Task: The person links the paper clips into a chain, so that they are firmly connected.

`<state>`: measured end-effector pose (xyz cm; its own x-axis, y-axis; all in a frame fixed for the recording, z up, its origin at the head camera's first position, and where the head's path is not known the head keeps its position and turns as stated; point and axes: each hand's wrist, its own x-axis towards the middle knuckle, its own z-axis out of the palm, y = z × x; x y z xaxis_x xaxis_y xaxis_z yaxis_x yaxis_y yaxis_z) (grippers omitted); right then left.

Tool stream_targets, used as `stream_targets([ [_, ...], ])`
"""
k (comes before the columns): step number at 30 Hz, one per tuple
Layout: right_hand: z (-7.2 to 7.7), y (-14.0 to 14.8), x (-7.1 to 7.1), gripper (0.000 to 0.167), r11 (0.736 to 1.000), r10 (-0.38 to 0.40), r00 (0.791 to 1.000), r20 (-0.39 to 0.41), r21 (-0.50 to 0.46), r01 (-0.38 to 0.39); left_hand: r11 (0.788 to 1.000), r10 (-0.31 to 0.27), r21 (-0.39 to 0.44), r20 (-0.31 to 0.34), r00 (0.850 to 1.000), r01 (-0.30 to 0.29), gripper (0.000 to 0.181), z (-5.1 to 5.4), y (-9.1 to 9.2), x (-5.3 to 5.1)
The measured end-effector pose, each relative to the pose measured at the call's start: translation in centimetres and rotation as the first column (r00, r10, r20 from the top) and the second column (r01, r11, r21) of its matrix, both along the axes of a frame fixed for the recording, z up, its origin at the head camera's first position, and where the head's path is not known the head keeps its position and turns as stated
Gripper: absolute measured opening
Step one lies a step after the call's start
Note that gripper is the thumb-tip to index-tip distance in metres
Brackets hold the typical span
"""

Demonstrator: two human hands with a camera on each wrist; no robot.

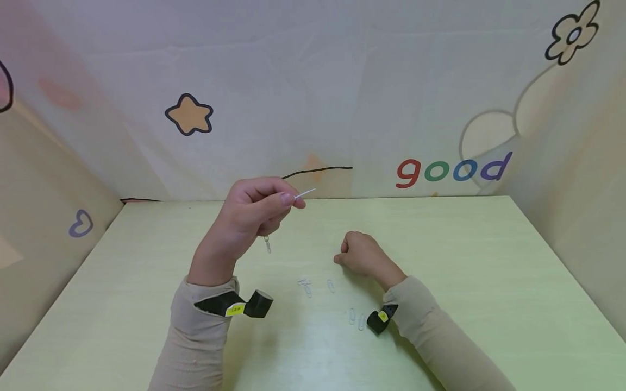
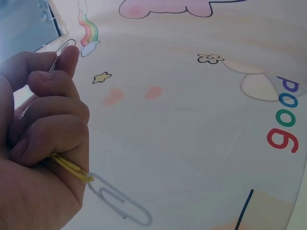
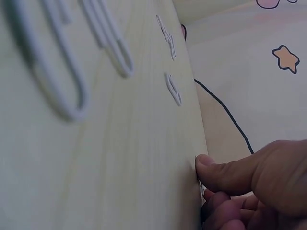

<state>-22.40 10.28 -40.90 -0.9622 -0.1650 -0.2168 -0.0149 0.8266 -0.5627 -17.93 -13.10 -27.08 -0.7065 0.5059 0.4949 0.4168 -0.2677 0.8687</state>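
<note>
My left hand is raised above the table and pinches a white paper clip between thumb and forefinger. In the left wrist view, the other fingers of the left hand curl round a chain, where a yellow clip links to a white clip hanging free. My right hand is low at the tabletop, right of the loose clips. In the right wrist view, the thumb and fingers of the right hand meet at the surface round a thin, light sliver of a clip, mostly hidden.
Overlapping clips and a single clip lie on the pale table between the forearms. Two more clips, one at the left and one at the right, are beside the right wrist camera. A printed backdrop encloses the table's back and sides.
</note>
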Motion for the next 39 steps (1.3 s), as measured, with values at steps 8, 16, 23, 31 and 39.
stream_targets([
  [8,0.0,0.4,-0.2,0.022,1.000,0.006,1.000,0.011,-0.011,-0.006,1.000,0.006,-0.015,-0.009,1.000,-0.007,0.026,0.3,0.3,0.0],
  [16,-0.1,0.3,-0.1,0.023,0.995,0.040,0.998,0.050,-0.089,-0.036,0.999,0.009,-0.035,-0.011,1.000,-0.009,0.027,-0.2,0.0,0.1],
  [23,0.1,1.3,-0.6,0.024,0.960,0.196,0.977,0.081,-0.220,-0.175,1.000,0.001,-0.026,-0.019,1.000,-0.001,0.027,-0.1,-0.1,0.2],
  [31,2.0,3.1,-0.9,0.019,0.807,0.246,0.967,0.068,-0.567,-0.165,0.999,0.007,-0.051,-0.027,1.000,-0.009,0.027,-0.2,0.3,0.1],
  [39,5.0,3.2,0.1,0.016,0.686,0.097,0.986,-0.135,-0.709,-0.164,0.997,0.013,-0.073,-0.006,1.000,-0.013,0.025,-0.1,0.7,-0.1],
])
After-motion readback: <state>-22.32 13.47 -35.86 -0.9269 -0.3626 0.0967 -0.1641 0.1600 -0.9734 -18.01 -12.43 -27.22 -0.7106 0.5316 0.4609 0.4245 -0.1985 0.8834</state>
